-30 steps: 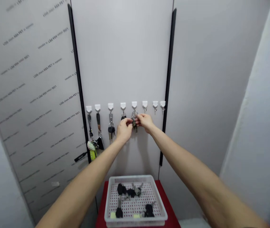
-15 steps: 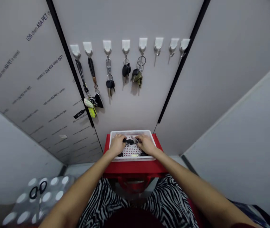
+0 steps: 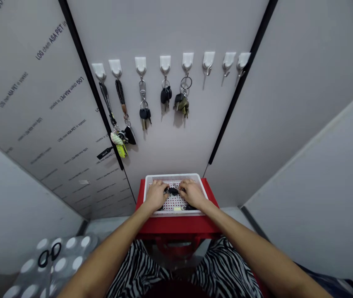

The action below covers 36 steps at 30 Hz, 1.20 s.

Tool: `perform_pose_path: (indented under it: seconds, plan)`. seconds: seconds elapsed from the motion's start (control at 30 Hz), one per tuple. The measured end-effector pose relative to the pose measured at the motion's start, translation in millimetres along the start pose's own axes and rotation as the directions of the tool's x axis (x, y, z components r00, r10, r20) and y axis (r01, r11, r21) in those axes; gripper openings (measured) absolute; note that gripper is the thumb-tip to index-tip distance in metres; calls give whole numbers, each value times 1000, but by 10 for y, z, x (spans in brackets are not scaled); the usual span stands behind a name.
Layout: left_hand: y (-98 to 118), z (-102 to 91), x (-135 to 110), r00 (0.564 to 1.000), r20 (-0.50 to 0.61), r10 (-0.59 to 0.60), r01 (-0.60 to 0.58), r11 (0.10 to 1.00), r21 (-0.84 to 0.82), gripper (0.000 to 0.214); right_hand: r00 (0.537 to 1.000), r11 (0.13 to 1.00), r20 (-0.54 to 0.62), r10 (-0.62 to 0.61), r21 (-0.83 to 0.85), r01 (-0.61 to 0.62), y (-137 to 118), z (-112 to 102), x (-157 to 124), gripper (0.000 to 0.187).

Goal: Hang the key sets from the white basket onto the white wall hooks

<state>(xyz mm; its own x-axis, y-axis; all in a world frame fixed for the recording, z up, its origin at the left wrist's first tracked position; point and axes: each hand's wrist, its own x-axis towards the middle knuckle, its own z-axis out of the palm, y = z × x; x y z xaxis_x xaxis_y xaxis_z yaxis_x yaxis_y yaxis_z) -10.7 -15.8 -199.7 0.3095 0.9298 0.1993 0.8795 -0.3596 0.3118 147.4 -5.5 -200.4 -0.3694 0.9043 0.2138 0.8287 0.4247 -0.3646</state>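
Observation:
Inside a white plastic basket (image 3: 202, 184), a bunch of keys (image 3: 173, 191) with black heads lies between my two hands. Fingers of my left hand (image 3: 157, 194) are closed on its left end, and those of my right hand (image 3: 192, 193) pinch its right end. My fingers partly cover the bunch, so its ring is hard to make out. Close to the basket's near wall lie more dark keys (image 3: 189, 207) and a small pale yellow tag (image 3: 177, 209). Something dark also shows below my left wrist, mostly hidden.
The basket stands on a red box (image 3: 176, 225) in front of my knees. On the wall beyond, several white hooks hold key bunches (image 3: 165, 95); the rightmost hooks (image 3: 207, 62) carry nothing. Black-handled scissors (image 3: 49, 254) rest on wrapped white-capped items (image 3: 27, 267) at lower left.
The whole view has shifted slightly, with the wall and basket lower in the picture. Both hands stay at the bunch of keys in the basket, which has turned a little between them.

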Motion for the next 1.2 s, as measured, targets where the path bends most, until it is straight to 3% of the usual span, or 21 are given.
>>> perform_pose_path:
  seconds: [0.13, 0.27, 0.43, 0.53, 0.73, 0.87, 0.97, 1.1, 1.2]
  plan:
    - [31, -58, 10, 997, -64, 31, -42, 983, -176, 26, 996, 971, -66, 59, 236, -42, 8, -73, 52, 15]
    - [131, -142, 86, 994, -105, 43, -83, 906, -414, 26, 987, 866, -22, 156, 483, -126, -42, -288, 148, 17]
    - [333, -316, 376, 995, -98, -8, -56, 774, -631, 27, 988, 879, -100, 115, 473, -54, -134, -792, 300, 15]
    - [534, -620, 642, 982, -190, -17, -122, 708, -695, 25, 971, 835, -199, 136, 551, -4, -168, -1234, 440, 14]
    - [1074, -1516, 1054, 895, -446, 18, -312, 740, -596, 31, 879, 719, -426, 213, 678, 154, -332, -2208, 769, 12]
    - [1292, -1929, 1200, 873, -487, -5, -291, 796, -531, 37, 822, 676, -503, 267, 706, 212, -465, -2623, 975, 11]
    - [1347, -2080, 1284, 869, -493, -31, -244, 841, -483, 40, 787, 701, -533, 310, 688, 190, -513, -2760, 1115, 8]
    - [1346, -2143, 1366, 871, -488, -62, -185, 877, -443, 45, 739, 798, -565, 367, 600, 63, -491, -2795, 1292, 7]
    - [1300, -2100, 1321, 879, -471, -74, -159, 885, -437, 48, 747, 868, -568, 345, 497, -22, -429, -2763, 1357, 12]
